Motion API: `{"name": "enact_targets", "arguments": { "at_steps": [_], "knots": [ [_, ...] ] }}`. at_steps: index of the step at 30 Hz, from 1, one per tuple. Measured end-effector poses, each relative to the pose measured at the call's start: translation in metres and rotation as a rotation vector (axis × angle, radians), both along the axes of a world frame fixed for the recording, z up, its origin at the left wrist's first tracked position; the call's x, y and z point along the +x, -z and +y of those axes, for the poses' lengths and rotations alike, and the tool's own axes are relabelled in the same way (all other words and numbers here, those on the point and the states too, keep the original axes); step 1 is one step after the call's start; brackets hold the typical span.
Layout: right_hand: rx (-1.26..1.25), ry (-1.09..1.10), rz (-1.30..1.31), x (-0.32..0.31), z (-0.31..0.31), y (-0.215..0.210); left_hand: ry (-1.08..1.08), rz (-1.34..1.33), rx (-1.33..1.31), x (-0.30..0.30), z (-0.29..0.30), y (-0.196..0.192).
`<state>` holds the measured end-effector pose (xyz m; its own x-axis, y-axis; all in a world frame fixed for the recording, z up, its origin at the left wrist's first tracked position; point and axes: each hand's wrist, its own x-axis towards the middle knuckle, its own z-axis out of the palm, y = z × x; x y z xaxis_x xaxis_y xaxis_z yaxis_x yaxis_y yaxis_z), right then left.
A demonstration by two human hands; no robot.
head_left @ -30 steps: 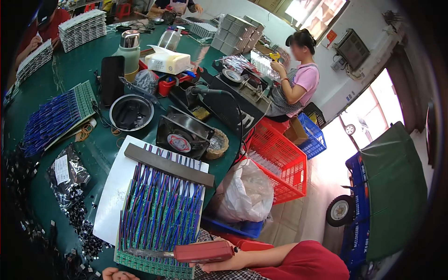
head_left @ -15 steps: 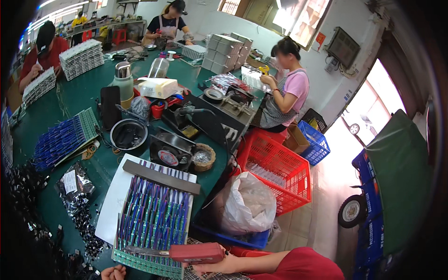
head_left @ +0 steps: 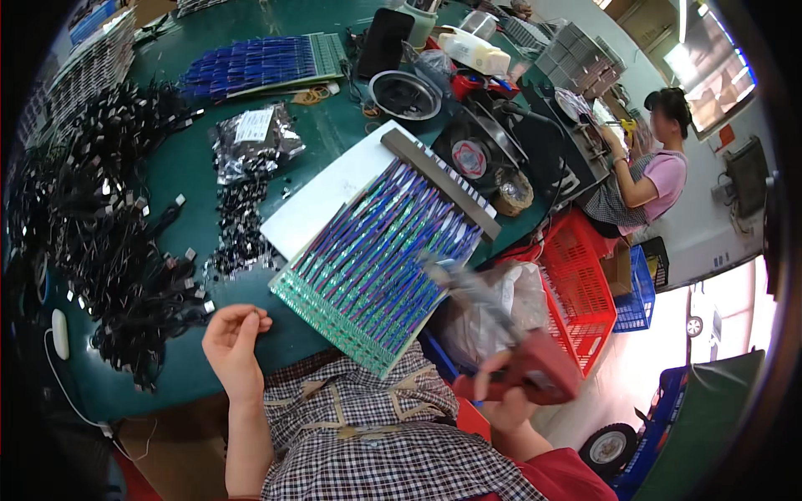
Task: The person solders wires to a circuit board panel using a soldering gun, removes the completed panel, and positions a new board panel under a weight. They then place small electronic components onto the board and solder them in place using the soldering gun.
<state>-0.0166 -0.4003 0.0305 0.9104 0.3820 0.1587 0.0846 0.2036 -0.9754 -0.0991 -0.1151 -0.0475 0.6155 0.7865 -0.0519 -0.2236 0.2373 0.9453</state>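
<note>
Right hand: closed around the red grip of a blurred hand tool, a dark red body with a thin grey metal shaft rising toward 11 o'clock.
Left hand: loosely curled at the table edge, fingertips pinched together; whether it holds a small part I cannot tell.
Circuit board panel: flat green board carrying rows of glossy blue-purple strips, long axis running 1 to 7 o'clock; it lies at 10 o'clock from the right hand and 2 o'clock from the left, with the tool's tip over its near right edge.
Nearer hand: both about equal.
Table: dark green, matte.
Black cables: tangled heap at 10 o'clock from the left hand.
Foil bag: crinkled silver.
</note>
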Motion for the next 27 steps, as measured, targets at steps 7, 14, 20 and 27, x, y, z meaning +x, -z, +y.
{"name": "enact_targets", "arguments": {
  "at_steps": [7,14,20,27],
  "knots": [
    [-0.148,0.671,-0.612,0.109,-0.013,-0.001,-0.020,0.157,-0.010,0.010,-0.008,-0.021],
    [-0.443,0.753,-0.292,0.114,-0.025,0.034,0.084,0.271,-0.200,0.005,-0.033,-0.054],
    [-0.503,0.340,-0.317,0.096,0.056,0.056,0.161,0.125,-0.209,-0.003,-0.024,-0.044],
    [-0.425,0.013,-0.280,0.064,0.116,0.035,0.104,0.083,-0.045,-0.008,-0.018,-0.025]
  ]
}}
